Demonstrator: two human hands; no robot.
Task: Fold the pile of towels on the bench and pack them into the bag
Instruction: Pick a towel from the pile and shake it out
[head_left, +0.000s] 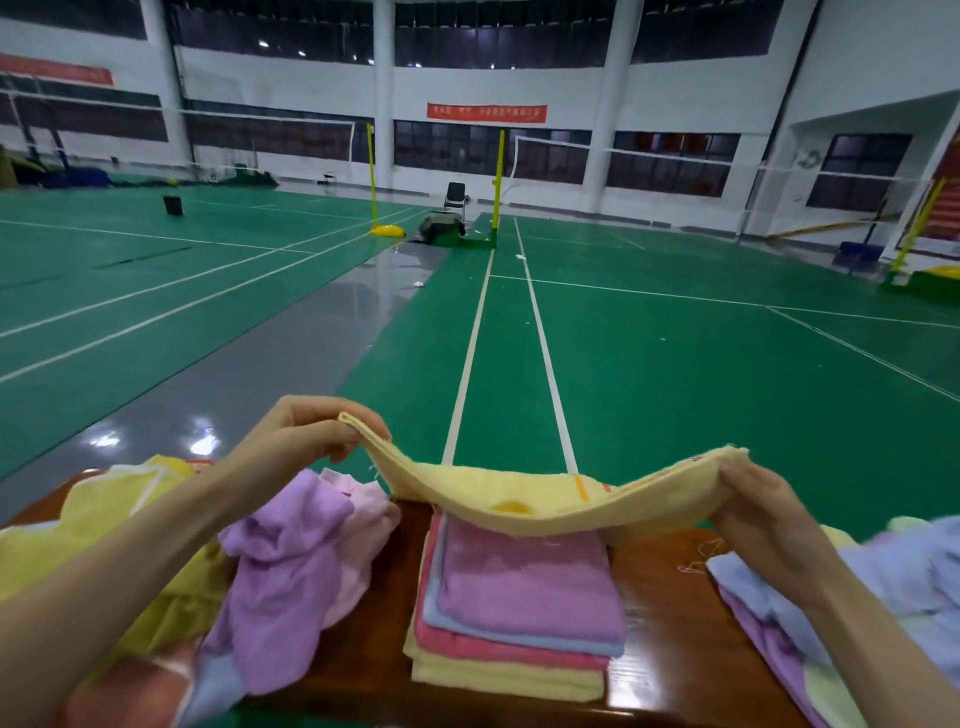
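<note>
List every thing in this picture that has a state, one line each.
yellow towel: held up by both ends, sagging in the middle.
left hand: pinches the towel's left end.
right hand: holds its right end.
folded stack: neat, purple on top, on the bench.
left pile: crumpled, unfolded.
right towels: loose, blurred.

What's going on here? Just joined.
A person is folding towels at a wooden bench in a sports hall. The left hand and right hand each grip one end of a yellow towel, held sagging over a stack of folded towels with a purple one on top. On both sides lie loose towels in heaps. No bag is in view.
</note>
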